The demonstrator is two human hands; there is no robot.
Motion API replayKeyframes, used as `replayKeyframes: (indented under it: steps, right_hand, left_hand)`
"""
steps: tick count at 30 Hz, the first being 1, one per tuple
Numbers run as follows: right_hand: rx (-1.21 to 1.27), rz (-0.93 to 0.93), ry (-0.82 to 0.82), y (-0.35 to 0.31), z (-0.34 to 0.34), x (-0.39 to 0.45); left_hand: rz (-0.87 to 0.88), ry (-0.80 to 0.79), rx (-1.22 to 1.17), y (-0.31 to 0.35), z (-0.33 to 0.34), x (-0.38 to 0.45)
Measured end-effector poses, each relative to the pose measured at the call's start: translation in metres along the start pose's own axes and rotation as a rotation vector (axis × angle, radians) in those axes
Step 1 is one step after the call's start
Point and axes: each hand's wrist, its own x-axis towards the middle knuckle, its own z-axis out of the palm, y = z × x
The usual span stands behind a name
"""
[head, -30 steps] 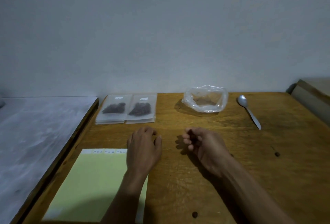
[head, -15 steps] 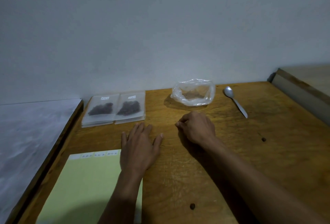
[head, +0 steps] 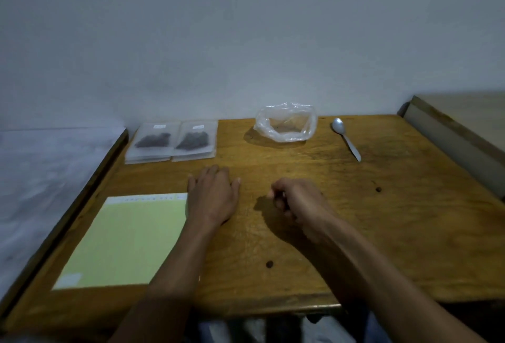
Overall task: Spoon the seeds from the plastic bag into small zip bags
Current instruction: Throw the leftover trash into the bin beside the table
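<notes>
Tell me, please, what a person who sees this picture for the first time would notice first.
Probably the two bare hands on the wooden table: the left hand lies flat, the right hand loosely curled, holding nothing. Behind them, near the wall, stand the crumpled plastic bag, the spoon to its right, and two zip bags with dark seeds.

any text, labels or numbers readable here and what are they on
Nothing here can be read.
Left zip bag: small white label at its top, too blurred to read.
Right zip bag: small white label at its top, too blurred to read.
Yellow-green sheet: a row of small marks along its white top strip, too small to read.
Plastic bag and spoon: no text visible.
</notes>
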Motion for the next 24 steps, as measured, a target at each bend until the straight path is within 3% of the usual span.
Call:
replayKeyframes:
  steps: [3, 6, 10, 15, 21, 22, 24]
  right_hand:
    - [-0.385, -0.177, -0.156, 0.012, -0.011, -0.026]
    - [-0.53, -0.281, -0.373, 0.024, -0.024, -0.042]
    - [-0.832, -0.469, -0.397, 0.039, -0.026, -0.033]
    - [-0.724, -0.52, -0.349, 0.044, -0.028, -0.029]
    - [0.16, -0.097, -0.059, 0.031, -0.064, -0.006]
    - [0.195, -0.075, 0.007, 0.027, -0.072, -0.002]
    - [-0.037, -0.148, 0.166, 0.024, -0.088, 0.009]
  left_hand:
    - [-0.004, 0.003, -0.002, 0.011, 0.004, -0.012]
    - [-0.021, 0.037, -0.014, 0.015, 0.011, -0.021]
    - [-0.041, 0.059, -0.019, 0.018, 0.012, -0.023]
    - [-0.071, 0.059, -0.016, 0.024, 0.012, -0.017]
    - [0.026, 0.045, -0.068, 0.068, 0.021, 0.002]
    - [0.044, 0.042, -0.079, 0.076, 0.026, 0.007]
    - [0.069, 0.028, -0.101, 0.09, 0.035, 0.018]
